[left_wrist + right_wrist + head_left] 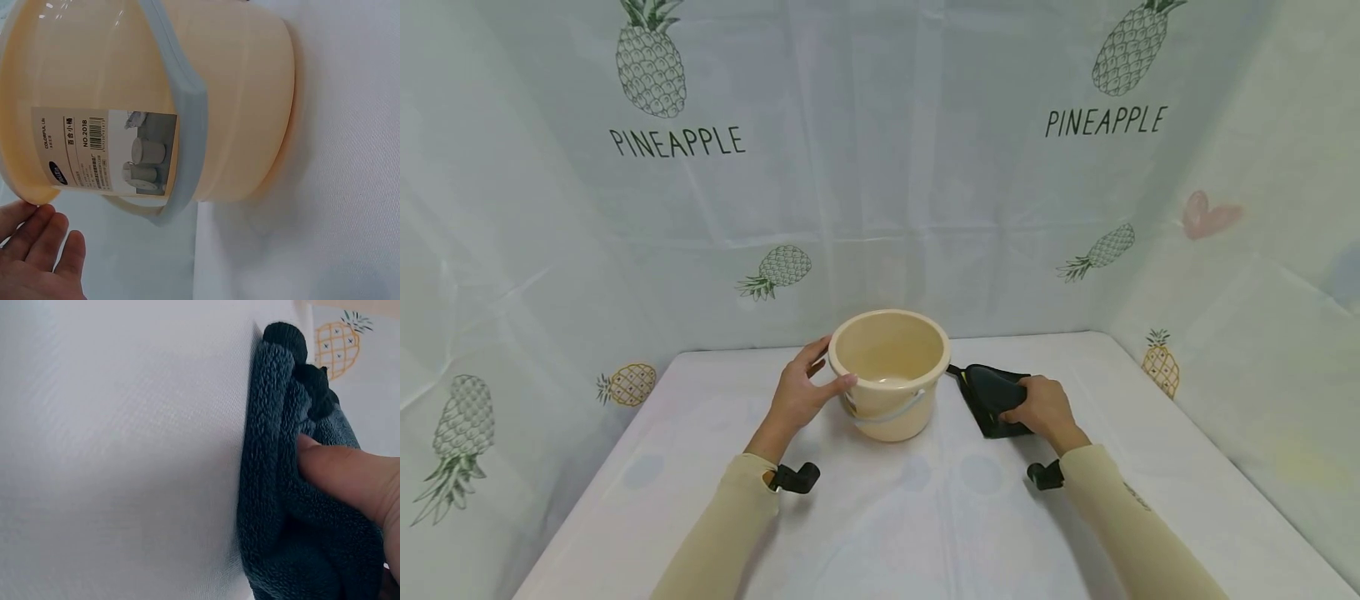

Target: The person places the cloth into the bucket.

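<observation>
A cream plastic bucket (891, 408) stands upright on the table, its grey-blue handle (190, 112) hanging down against the side. My left hand (801, 392) rests at the bucket's left rim, thumb at the front and fingers spread toward the back. In the left wrist view the fingertips (47, 228) are nearly straight and right at the rim. To the right of the bucket lies a folded dark towel (988, 396) with black edging. My right hand (1043, 410) pinches its right side. The right wrist view shows the thumb (344, 472) pressing into the fuzzy, bunched towel.
A pale cloth covers the table (880, 525). Hanging sheets with pineapple prints (651, 71) enclose the back and both sides. A printed label (103, 150) is on the bucket's side. Black wrist cameras (797, 478) sit on both wrists.
</observation>
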The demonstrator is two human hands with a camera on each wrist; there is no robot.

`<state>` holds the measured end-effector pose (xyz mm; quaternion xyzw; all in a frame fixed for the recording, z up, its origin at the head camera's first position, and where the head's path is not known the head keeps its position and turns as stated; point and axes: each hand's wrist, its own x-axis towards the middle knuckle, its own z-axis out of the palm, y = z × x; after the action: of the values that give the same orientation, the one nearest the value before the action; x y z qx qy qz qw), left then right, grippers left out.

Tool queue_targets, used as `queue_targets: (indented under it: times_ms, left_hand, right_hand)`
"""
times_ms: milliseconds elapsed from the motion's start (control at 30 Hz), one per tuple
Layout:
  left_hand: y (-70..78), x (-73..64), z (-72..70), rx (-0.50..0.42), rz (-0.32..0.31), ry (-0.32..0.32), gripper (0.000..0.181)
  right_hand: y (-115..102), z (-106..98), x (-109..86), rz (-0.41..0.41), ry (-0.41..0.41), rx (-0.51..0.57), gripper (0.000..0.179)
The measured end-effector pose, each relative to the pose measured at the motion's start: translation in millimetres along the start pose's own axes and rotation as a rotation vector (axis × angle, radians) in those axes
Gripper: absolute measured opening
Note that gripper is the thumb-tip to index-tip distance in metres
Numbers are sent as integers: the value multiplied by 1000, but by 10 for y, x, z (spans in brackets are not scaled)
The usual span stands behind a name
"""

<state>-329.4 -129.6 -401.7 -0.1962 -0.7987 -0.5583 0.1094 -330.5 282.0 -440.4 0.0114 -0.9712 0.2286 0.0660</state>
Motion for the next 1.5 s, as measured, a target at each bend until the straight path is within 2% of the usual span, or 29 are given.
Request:
queue_targets:
  times_ms: [167, 367, 700, 867, 1133, 1500]
  left_hand:
    - [6, -13, 8, -15, 9, -1, 82]
    - [5, -17, 11, -34, 12, -4, 81]
    - [-30, -28, 5, -54, -21, -5, 84]
    - [-34, -26, 13, -60, -8, -6, 83]
    - [-16, -29, 21, -73, -1, -2, 82]
    - [-17, -27, -5, -50, -8, 1, 84]
  right_hand:
    - [-9, -17, -29, 6, 13, 11, 67]
    - [-28, -40, -50, 55, 10, 40, 68]
    - [13, 9, -45, 100, 33, 88, 64]
    - [39, -6, -51, 129, 58, 131, 66]
    - [1, -130, -62, 202, 54, 187, 72]
    - [-128, -363, -57, 203, 72, 330, 76]
